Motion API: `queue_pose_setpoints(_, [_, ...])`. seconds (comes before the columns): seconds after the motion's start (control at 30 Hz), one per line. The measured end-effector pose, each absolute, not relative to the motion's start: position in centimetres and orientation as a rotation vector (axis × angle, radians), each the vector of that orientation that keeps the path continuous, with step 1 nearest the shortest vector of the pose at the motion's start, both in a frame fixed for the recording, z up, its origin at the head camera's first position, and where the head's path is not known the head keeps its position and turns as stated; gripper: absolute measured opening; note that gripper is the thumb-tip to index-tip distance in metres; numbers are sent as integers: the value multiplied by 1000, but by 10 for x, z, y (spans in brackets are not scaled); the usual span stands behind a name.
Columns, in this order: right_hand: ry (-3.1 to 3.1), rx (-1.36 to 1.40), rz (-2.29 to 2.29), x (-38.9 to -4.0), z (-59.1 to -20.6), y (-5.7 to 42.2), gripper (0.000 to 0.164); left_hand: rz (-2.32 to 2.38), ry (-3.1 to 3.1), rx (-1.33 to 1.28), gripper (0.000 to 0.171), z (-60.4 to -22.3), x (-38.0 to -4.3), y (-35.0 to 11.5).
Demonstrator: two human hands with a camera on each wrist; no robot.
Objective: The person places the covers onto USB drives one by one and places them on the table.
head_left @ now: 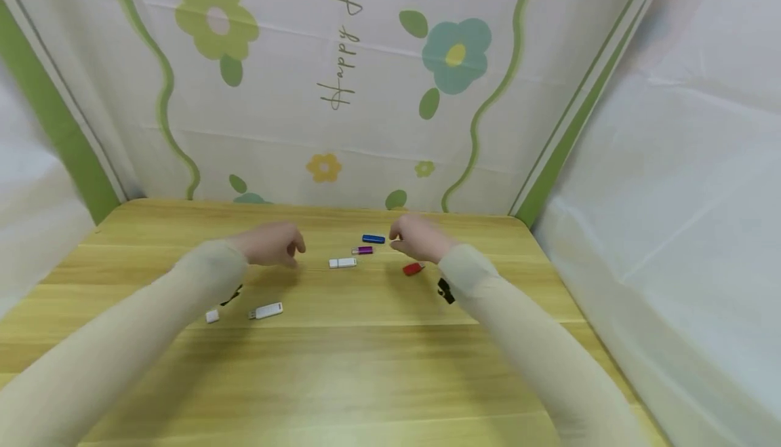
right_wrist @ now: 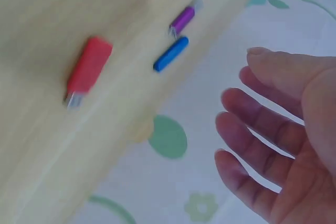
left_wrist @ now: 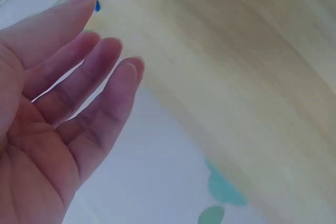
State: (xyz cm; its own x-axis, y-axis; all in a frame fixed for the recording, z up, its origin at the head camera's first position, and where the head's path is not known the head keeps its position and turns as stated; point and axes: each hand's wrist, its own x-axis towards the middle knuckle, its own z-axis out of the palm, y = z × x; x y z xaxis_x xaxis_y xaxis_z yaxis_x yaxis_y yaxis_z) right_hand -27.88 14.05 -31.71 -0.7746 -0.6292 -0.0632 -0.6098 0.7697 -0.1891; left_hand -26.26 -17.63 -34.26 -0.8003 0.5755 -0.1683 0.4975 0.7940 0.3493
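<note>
My left hand [head_left: 273,243] hovers over the table with loosely bent fingers and nothing in its grasp, left of a white USB stick [head_left: 343,263]. The right hand [head_left: 419,237] is also in the air, holding nothing, its fingers relaxed. Close to its fingertips lies a blue USB stick [head_left: 373,239], with a purple USB stick [head_left: 363,250] a little nearer. Below the right hand rests a red USB stick [right_wrist: 90,66], its metal plug exposed. A second white USB stick [head_left: 266,311], plug bare, lies in front of the left hand, beside a small white cap [head_left: 211,316].
Under the left forearm a dark object [head_left: 232,296] is partly hidden by the sleeve. Another small black object [head_left: 446,291] lies beside the right sleeve. A flowered white curtain [head_left: 274,128] hangs behind the wooden table [head_left: 317,379], with white sheeting [head_left: 683,182] at the right.
</note>
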Motion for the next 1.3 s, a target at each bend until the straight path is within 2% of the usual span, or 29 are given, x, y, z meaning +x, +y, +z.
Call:
queue_pose_setpoints(0.2, [2907, -973, -214, -263, -311, 181, 18, 386, 2739, 910, 27, -325, -225, -198])
queue_pose_setpoints(0.47, [2932, -891, -173, -247, -328, 224, 19, 381, 2764, 924, 24, -334, -188, -220])
queue_pose_setpoints(0.63, [2922, -815, -192, -242, -335, 238, 19, 401, 2794, 944, 21, -336, -174, -217])
queue_pose_setpoints(0.97, [2888, -743, -244, -239, -354, 252, 19, 409, 2770, 1028, 19, -335, -173, -169])
queue_pose_setpoints(1.17, [2906, -755, -246, -236, -361, 262, 12, 424, 2721, 1069, 21, -341, -191, -122])
queue_pose_setpoints(1.3, [2898, -739, -252, -236, -367, 272, 13, 443, 2704, 1070, 21, -346, -208, -82])
